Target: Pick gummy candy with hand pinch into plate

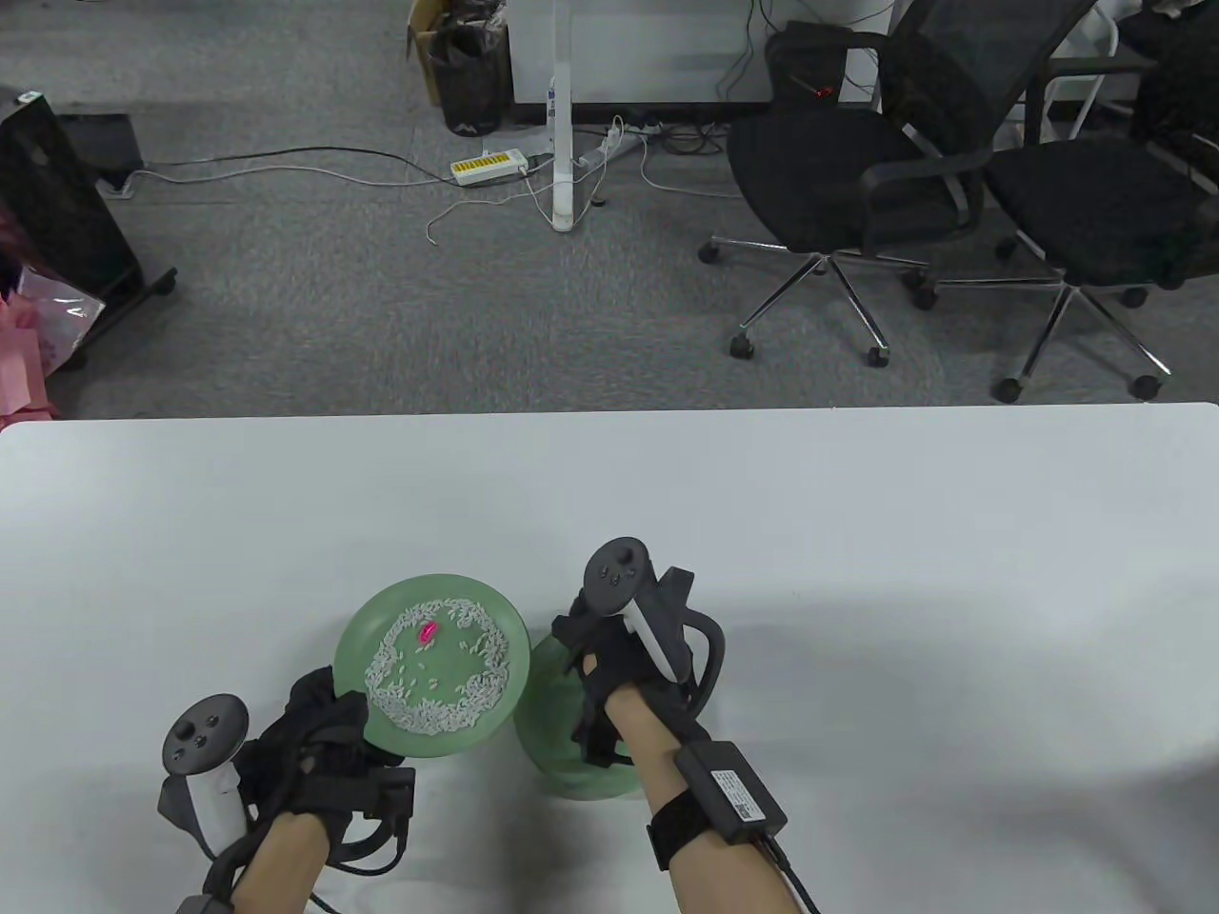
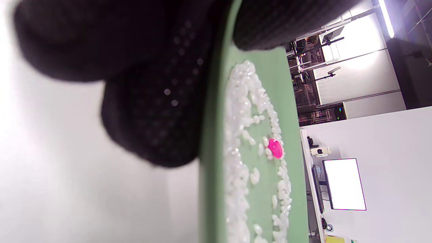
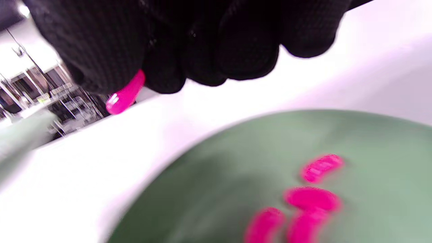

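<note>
The left hand (image 1: 319, 743) grips the near-left rim of a green plate (image 1: 367, 647) that carries a ring of white rice grains (image 1: 443, 709), holding it raised and tilted above the white table (image 1: 857, 533); in the left wrist view the gloved fingers (image 2: 152, 111) wrap under the rim and the thumb presses on top. One pink gummy candy (image 1: 428, 629) lies among the grains on the far side of that plate, a small oval whose long axis runs roughly toward the far right in the table view. The right hand (image 1: 624, 666) hovers over a second green plate (image 1: 548, 752), which sits on the table just right of the raised plate and partly under its edge. In the right wrist view the right hand's fingertips (image 3: 162, 77) are closed narrowly in a pinch on another pink gummy (image 3: 125, 92), an elongated piece that sticks out of the pinch with its free rounded end pointing down and to the left in that view, above the table near the rim of the second plate. Four more pink gummies (image 3: 312, 199) lie clustered in the second plate; blur hides their exact orientation.
</note>
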`<state>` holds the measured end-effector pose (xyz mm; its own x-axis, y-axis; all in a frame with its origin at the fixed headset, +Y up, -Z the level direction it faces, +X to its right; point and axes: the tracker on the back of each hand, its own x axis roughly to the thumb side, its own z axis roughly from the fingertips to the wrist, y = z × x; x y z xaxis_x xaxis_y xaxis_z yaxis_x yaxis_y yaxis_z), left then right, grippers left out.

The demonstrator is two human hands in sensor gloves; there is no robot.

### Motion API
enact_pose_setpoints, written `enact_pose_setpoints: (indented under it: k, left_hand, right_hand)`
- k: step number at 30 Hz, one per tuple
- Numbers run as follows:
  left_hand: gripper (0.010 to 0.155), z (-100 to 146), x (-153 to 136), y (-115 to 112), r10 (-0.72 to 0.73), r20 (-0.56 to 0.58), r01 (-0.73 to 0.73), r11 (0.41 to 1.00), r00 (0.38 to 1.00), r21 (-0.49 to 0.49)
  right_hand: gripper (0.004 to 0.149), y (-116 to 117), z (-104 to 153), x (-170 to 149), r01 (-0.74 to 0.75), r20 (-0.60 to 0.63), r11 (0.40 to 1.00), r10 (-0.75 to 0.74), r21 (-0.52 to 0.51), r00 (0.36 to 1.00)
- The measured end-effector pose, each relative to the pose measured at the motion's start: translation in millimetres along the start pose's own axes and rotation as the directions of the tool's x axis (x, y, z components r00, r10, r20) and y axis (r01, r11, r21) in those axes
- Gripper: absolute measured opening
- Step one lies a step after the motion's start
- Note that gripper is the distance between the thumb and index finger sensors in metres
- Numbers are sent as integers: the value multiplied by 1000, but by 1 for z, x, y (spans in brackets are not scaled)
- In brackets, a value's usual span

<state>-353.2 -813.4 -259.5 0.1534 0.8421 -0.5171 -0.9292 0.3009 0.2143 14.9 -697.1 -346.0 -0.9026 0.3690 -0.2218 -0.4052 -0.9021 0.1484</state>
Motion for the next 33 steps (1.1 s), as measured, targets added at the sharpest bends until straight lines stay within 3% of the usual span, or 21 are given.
enact_pose_setpoints:
  k: [7, 17, 20, 24, 26, 29, 33]
  left_hand:
    - [57, 6, 3, 0, -1, -2, 1, 1000, 1000, -6]
    - [57, -6, -5, 4, -2, 0, 2, 1000, 1000, -14]
    - [57, -9, -7, 4, -1, -1, 1, 1000, 1000, -15]
    - [57, -12, -11, 4, -7, -2, 7, 1000, 1000, -16]
    - [57, 4, 2, -2, -9, 1, 9, 1000, 1000, -19]
    - [57, 9, 6, -4, -10, 8, 10, 1000, 1000, -25]
    - [57, 13, 7, -6, -25, 16, 25, 999, 1000, -27]
  right_hand:
    - [40, 32, -4, 0, -182, 14, 983, 182, 0, 983]
    - [45, 43, -6, 2, -284, 0, 959, 284, -6, 959]
    - [47, 34, -2, 3, -226, -2, 972, 226, -58, 974]
    - [49, 6, 13, 16, -71, 51, 976, 83, -207, 995]
    - [49, -4, 20, 28, -6, 112, 971, 34, -241, 993]
    - [50, -8, 30, 52, 81, 202, 976, -40, -200, 979]
    - [54, 0, 37, 84, 38, 185, 994, -19, -100, 982]
